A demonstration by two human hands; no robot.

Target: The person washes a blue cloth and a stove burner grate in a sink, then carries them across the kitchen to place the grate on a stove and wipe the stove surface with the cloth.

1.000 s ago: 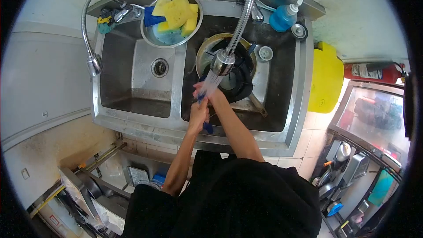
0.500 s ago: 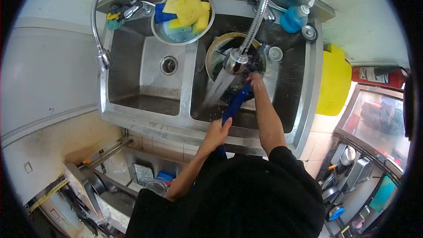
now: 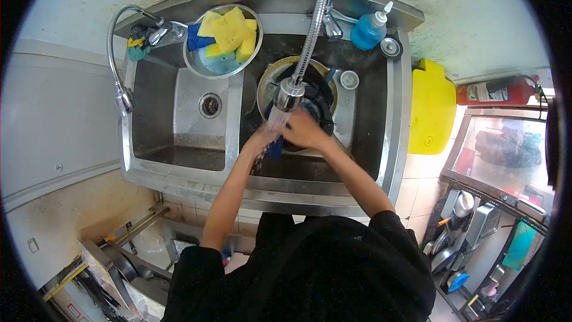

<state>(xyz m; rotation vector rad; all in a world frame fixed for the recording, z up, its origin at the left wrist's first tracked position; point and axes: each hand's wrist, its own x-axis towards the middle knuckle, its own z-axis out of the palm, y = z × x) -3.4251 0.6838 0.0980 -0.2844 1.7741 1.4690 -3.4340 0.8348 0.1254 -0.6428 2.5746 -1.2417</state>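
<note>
Water runs from the right faucet head (image 3: 289, 94) over both of my hands in the right sink basin. My left hand (image 3: 261, 139) is closed on a blue cloth (image 3: 275, 146), bunched up under the stream. My right hand (image 3: 302, 129) is blurred by motion and touches the same cloth; its fingers are hard to make out. Just beyond my hands a metal bowl (image 3: 263, 94) holds dark round parts (image 3: 320, 92). A small white round strainer (image 3: 350, 80) lies right of the bowl.
A steel bowl (image 3: 253, 56) of yellow sponges (image 3: 231, 31) stands at the back between the basins. A blue soap bottle (image 3: 367, 31) is at the back right, beside a round metal lid (image 3: 391, 47). The left faucet (image 3: 124, 101) hangs over the left basin.
The blue cloth, stretched out between my hands before, is now bunched under the water. My hands have come together, the left moving forward and the right leaving the bowl. The view has shifted.
</note>
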